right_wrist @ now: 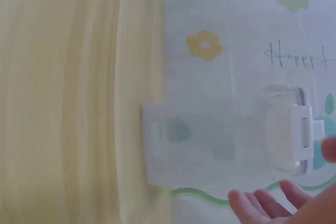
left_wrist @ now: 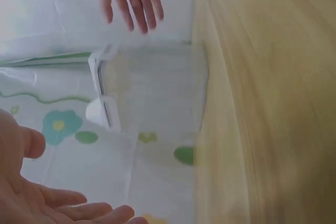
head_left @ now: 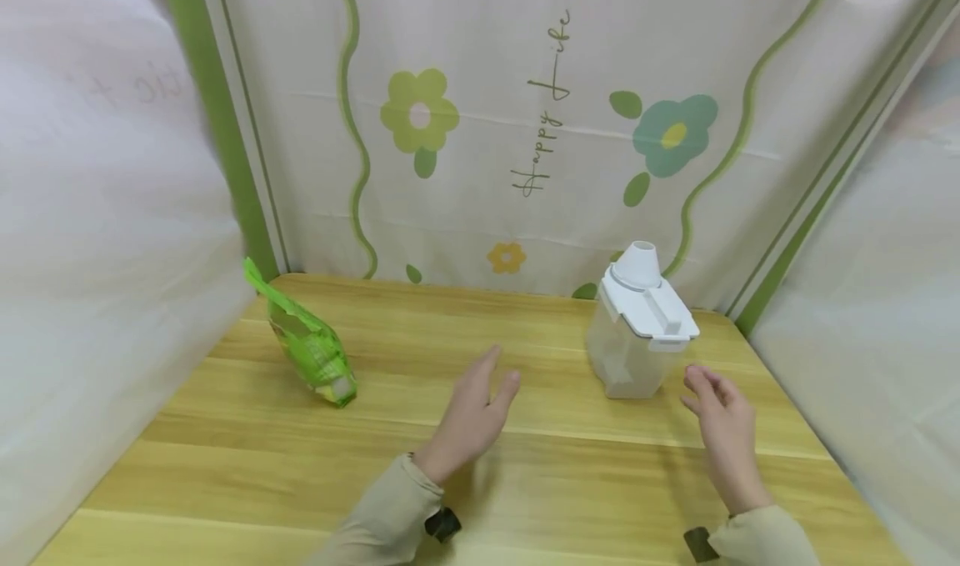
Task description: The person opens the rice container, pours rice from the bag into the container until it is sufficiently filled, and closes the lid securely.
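A clear plastic storage container point(head_left: 628, 353) with a white lid point(head_left: 652, 303) and a cone-shaped spout stands upright at the back right of the table. My right hand point(head_left: 723, 433) hovers just right of it, fingers slightly bent and holding nothing; in the right wrist view its fingertips point(right_wrist: 247, 203) are beside the container's wall point(right_wrist: 210, 140). To the container's left, over the middle of the table, my left hand point(head_left: 468, 420) is held out with fingers extended and thumb apart, nothing in it. The left wrist view shows that hand point(left_wrist: 47, 198) with the container point(left_wrist: 157, 87) beyond it.
A bright green mesh bag point(head_left: 315, 353) with something yellowish inside lies at the table's left. Printed curtains point(head_left: 465, 132) rise behind the wooden table point(head_left: 262, 466) and along both sides. Dark bands sit at both wrists.
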`<action>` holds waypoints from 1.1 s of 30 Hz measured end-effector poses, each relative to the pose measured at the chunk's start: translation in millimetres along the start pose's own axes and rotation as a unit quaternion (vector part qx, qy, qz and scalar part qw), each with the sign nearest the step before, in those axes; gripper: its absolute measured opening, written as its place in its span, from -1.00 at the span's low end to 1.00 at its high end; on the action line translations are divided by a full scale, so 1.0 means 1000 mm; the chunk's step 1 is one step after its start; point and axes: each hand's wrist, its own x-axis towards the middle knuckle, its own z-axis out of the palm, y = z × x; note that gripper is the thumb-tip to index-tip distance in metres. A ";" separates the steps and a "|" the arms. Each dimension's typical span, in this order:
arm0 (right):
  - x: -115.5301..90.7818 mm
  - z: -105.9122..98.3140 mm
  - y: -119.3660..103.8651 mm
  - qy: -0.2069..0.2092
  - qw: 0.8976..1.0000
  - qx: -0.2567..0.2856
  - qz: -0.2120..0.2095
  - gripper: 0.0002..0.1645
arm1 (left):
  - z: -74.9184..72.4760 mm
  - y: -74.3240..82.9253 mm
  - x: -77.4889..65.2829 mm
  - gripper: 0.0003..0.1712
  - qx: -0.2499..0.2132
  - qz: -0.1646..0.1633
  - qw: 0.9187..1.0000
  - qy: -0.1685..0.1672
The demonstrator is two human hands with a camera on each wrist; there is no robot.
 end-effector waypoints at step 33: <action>0.063 0.016 -0.035 0.043 0.936 0.343 0.065 -0.80 | 0.081 0.041 0.064 -0.20 -0.186 -0.147 0.971 -0.010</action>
